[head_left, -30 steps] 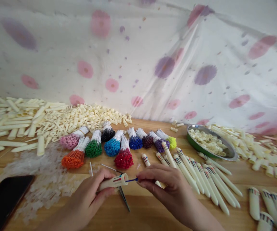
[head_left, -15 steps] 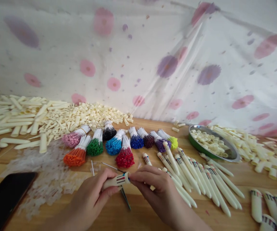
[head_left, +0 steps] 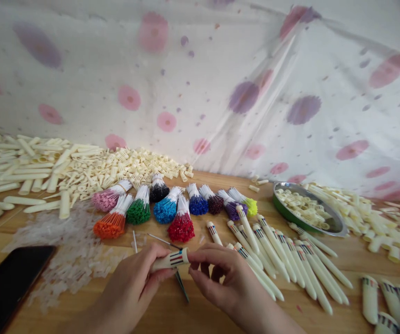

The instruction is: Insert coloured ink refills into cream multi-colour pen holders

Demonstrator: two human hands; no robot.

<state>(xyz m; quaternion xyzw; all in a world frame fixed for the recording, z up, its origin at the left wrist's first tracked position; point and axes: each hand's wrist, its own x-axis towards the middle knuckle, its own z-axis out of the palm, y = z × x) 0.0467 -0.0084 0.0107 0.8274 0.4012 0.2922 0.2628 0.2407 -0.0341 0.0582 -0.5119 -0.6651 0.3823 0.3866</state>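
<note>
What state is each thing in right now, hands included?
Left hand: closed around the slotted barrel.
Slotted barrel: held nearly level, coloured pieces in its slots.
Right hand: fingers at the barrel's end, thumb apart from index finger.
Refill bundles: gathered by colour.
Pens: lying side by side.
Metal dish: filled with small cream parts.
Clear plastic pieces: heaped loose.
Phone: screen dark.

The left hand (head_left: 135,273) and right hand (head_left: 229,276) are bare, like both forearms (head_left: 269,311), with slim, gently tapering fingers (head_left: 209,254).
</note>
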